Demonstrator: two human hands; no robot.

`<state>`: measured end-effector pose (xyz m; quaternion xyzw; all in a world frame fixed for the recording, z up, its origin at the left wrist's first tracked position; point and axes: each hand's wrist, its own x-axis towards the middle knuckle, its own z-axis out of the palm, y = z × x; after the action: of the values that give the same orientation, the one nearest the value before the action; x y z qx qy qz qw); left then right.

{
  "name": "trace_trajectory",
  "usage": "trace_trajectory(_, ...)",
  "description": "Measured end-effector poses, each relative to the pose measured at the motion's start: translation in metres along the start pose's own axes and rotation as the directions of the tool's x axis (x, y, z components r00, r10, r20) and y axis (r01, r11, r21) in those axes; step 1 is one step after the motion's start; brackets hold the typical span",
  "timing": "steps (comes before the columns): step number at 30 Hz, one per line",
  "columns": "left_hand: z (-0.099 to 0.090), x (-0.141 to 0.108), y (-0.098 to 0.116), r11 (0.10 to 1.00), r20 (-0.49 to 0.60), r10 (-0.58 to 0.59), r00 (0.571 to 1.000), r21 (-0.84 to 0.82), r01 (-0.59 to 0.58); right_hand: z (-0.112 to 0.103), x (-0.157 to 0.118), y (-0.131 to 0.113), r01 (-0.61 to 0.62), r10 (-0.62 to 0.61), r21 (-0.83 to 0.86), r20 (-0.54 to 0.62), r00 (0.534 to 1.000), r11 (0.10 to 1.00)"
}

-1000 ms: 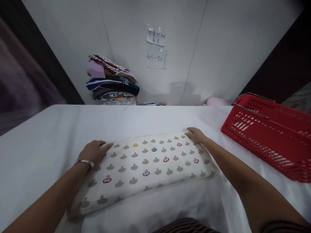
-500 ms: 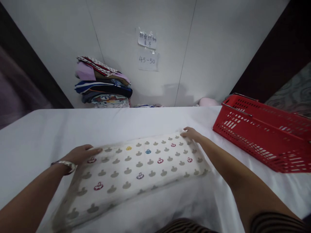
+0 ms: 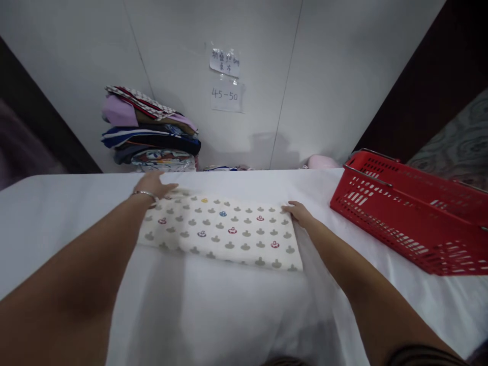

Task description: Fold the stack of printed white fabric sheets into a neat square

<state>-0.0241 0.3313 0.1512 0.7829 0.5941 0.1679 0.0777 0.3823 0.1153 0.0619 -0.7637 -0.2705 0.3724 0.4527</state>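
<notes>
A folded white cloth [image 3: 224, 231] printed with grey, red, blue and yellow mushroom-like shapes spans the space between my hands on the white-covered table. My left hand [image 3: 154, 185], with a silver bangle at the wrist, is closed on the cloth's far left corner. At the far right corner, the thumb and fingers of my right hand [image 3: 299, 212] pinch the edge. The cloth's left part is raised slightly, while its right part lies flat. My left hand hides part of the left edge.
A red plastic basket [image 3: 412, 213] with metal handles stands on the right of the table [image 3: 229, 315]. Behind the table's far edge rises a stack of folded fabrics [image 3: 152, 129]. A pink item [image 3: 322, 161] lies by the wall, below two paper signs [image 3: 227, 95].
My left hand has moved away from me and slightly right, swinging the cloth's left end toward the far side. My right hand stays at its corner.
</notes>
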Motion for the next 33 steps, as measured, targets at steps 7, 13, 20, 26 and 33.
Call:
trace_trajectory(7, 0.041, -0.120, 0.013, 0.885, 0.012, 0.465, 0.885, 0.017, -0.465, -0.017, -0.014, 0.003, -0.066, 0.067, -0.013, 0.199, 0.978, 0.998)
trace_trajectory(13, 0.056, -0.190, -0.003, 0.784, 0.067, 0.613, 0.787, 0.066, -0.617, -0.015, -0.027, 0.006, -0.072, 0.072, -0.009, 0.262, 0.962, 0.997)
trace_trajectory(20, 0.061, -0.165, -0.024, 0.931, -0.024, 0.277, 0.961, 0.254, -0.262, -0.013, -0.045, 0.015, -0.056, 0.044, 0.045, 0.225, 0.973, 0.997)
trace_trajectory(26, 0.028, -0.145, -0.054, 0.948, -0.107, 0.231, 0.967, 0.247, -0.199, -0.014, -0.103, 0.037, -0.105, 0.038, 0.216, 0.293, 0.955, 0.971)
trace_trajectory(33, 0.028, -0.154, -0.089, 0.986, 0.004, -0.131, 0.991, -0.105, 0.131, -0.010, -0.177, 0.067, -0.187, 0.146, 0.073, 0.375, 0.915, 0.980)
